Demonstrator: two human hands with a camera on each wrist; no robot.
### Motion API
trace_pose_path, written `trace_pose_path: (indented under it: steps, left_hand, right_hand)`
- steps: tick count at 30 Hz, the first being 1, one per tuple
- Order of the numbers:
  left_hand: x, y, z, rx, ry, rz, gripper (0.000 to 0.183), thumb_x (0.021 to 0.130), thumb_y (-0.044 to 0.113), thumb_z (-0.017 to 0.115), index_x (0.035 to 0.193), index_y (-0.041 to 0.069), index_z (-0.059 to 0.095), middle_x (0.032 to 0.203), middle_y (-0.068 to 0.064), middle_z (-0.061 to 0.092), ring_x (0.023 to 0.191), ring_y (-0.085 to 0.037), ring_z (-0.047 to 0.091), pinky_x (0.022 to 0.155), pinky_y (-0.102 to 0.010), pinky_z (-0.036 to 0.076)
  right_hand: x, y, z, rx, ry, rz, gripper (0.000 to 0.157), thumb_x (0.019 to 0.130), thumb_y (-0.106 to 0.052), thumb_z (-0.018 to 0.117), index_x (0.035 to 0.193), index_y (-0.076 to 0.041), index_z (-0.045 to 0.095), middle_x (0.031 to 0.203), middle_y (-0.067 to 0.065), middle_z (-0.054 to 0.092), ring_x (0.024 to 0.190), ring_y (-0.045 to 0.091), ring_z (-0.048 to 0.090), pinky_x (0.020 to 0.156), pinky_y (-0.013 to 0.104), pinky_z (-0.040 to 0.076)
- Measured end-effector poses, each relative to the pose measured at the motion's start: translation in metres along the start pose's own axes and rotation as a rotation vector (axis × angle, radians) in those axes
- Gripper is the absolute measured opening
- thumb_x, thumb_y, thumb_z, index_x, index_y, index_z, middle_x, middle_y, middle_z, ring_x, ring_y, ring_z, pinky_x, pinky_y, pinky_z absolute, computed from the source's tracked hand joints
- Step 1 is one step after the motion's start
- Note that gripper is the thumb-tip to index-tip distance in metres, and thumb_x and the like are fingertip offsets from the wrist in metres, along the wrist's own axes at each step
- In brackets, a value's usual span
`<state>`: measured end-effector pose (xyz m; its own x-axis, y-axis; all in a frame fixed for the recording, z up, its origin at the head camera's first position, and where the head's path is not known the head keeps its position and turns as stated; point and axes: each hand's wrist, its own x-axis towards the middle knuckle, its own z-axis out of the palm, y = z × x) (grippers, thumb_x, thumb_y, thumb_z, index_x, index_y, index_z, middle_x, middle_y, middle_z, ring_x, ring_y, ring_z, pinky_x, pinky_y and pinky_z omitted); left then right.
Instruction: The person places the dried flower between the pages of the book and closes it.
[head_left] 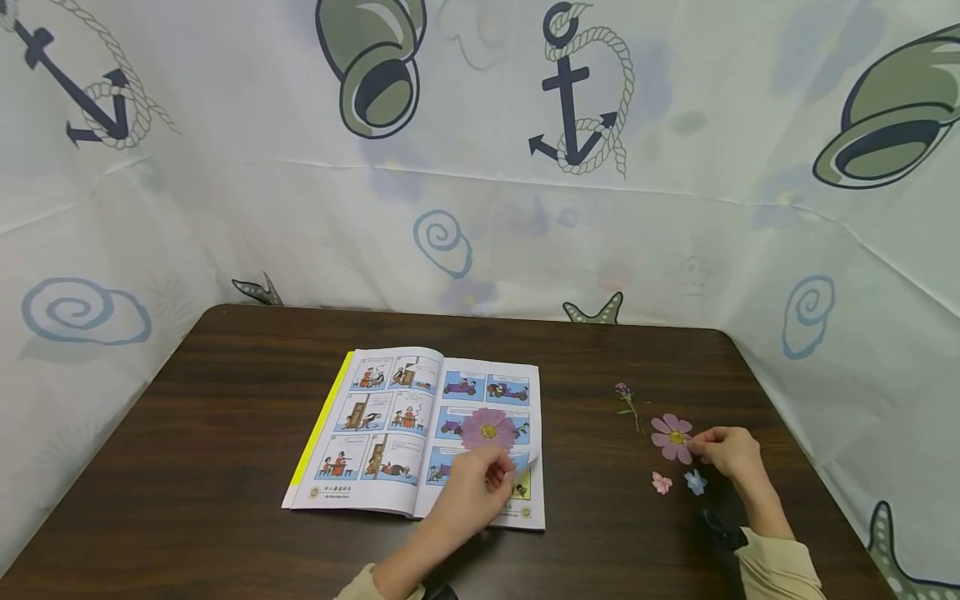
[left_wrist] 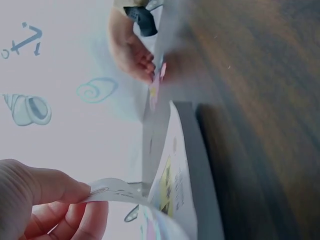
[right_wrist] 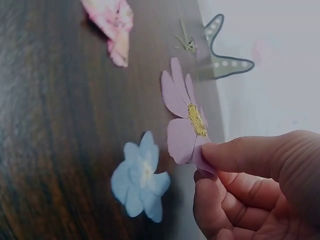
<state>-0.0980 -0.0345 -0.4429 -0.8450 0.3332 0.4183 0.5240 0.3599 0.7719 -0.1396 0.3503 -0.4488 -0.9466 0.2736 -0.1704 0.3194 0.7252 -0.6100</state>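
Note:
An open comic book [head_left: 390, 442] lies on the table, with a pink flower [head_left: 489, 427] on its right page. My left hand [head_left: 476, 487] pinches the edge of a page near the lower right corner; in the left wrist view the page [left_wrist: 117, 189] curls up from thumb and fingers. To the right, my right hand [head_left: 727, 452] pinches a petal of a flat light-purple flower [right_wrist: 187, 120] with a yellow centre. A small blue flower [right_wrist: 142, 177] and a small pink flower [head_left: 662, 482] lie close by on the table.
A thin stem with small buds [head_left: 628, 404] lies beyond the purple flower. The dark wooden table [head_left: 187, 467] is bordered by a white curtain [head_left: 480, 192] printed with anchors and shells, at its back and sides.

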Motion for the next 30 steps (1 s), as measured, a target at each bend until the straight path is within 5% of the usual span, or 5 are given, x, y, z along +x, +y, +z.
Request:
trace_pose_path:
  steps: [12,30]
  left_hand:
    - [-0.01,-0.009,-0.037,0.076,0.174,-0.087,0.023,0.066,-0.013,0.069,0.072,0.005,0.056,0.062,0.002,0.055,0.055,-0.004,0.051,0.049,-0.017,0.046]
    - [-0.037,-0.027,-0.092,0.274,0.286,-0.182,0.03,0.064,-0.011,0.075,0.084,0.001,0.057,0.063,0.005,0.05,0.055,-0.003,0.048,0.049,-0.02,0.043]
  right_hand:
    - [-0.003,-0.006,-0.004,0.041,0.0,-0.03,0.025,0.085,-0.018,0.064,0.087,0.006,0.066,0.072,0.004,0.062,0.068,0.018,0.057,0.06,0.032,0.041]
    - [-0.009,-0.023,-0.013,0.061,0.021,-0.082,0.028,0.087,-0.022,0.063,0.089,0.006,0.065,0.067,0.002,0.062,0.071,0.018,0.053,0.062,0.032,0.036]
